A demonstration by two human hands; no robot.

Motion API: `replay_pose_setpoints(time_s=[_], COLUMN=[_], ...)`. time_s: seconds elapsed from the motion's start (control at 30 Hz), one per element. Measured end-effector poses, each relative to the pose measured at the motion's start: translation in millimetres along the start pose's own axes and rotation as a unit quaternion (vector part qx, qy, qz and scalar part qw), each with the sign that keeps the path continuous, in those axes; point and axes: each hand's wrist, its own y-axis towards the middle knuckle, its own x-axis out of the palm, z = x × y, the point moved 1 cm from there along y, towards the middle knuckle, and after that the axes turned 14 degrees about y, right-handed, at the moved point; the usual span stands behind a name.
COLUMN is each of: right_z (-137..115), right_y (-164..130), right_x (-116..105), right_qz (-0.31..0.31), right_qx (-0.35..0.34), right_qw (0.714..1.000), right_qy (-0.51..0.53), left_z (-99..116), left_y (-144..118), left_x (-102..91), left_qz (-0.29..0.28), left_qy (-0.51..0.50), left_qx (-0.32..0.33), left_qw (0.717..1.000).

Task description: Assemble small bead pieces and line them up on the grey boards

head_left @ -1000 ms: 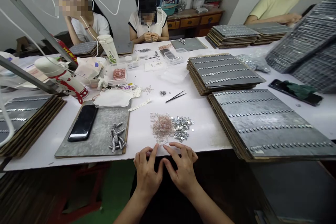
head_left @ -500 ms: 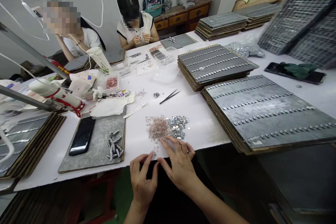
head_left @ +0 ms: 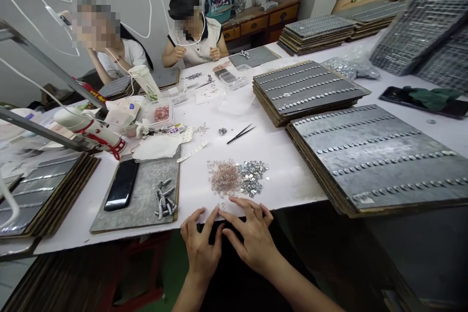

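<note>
Over the near edge of a white worktop [head_left: 281, 156], a left hand [head_left: 199, 241] and right hand [head_left: 254, 234] nearly meet, fingers loosely curved; I can't tell whether they pinch anything. Just beyond lie pinkish rings [head_left: 224, 178] against silvery discs [head_left: 253, 178]. A light fingertip touch would probably suit such tiny pieces. Stacked boards [head_left: 387, 148] stand rightward; co-workers sit opposite.

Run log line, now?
left hand: fingertips near right's, grip unclear | right hand: grip unclear | silver discs: beside pink pieces | tweezers: on table
</note>
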Motion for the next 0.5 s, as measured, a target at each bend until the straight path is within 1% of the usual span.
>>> replay_pose_setpoints(time_s=[0.13,0.33,0.5], right_z=[2.9,4.0,-5.0], right_y=[2.0,0.2,-1.0], right_x=[5.1,5.5,4.3], right_qz=[0.003,0.002,0.005], right_qx=[0.027,0.026,0.010], right_qw=[0.999,0.999,1.000], right_qy=[-0.028,-0.045,-0.028], left_z=[-3.9,-2.3,-5.7], left_y=[-1.6,-0.5,-1.5], left_x=[-1.7,-3.2,-1.9], left_qz=[0.044,0.061,0.079], left_qy=[-0.021,-0.040,-0.045], left_qx=[-0.003,-0.007,-0.026], left_qw=[0.999,0.997,0.995])
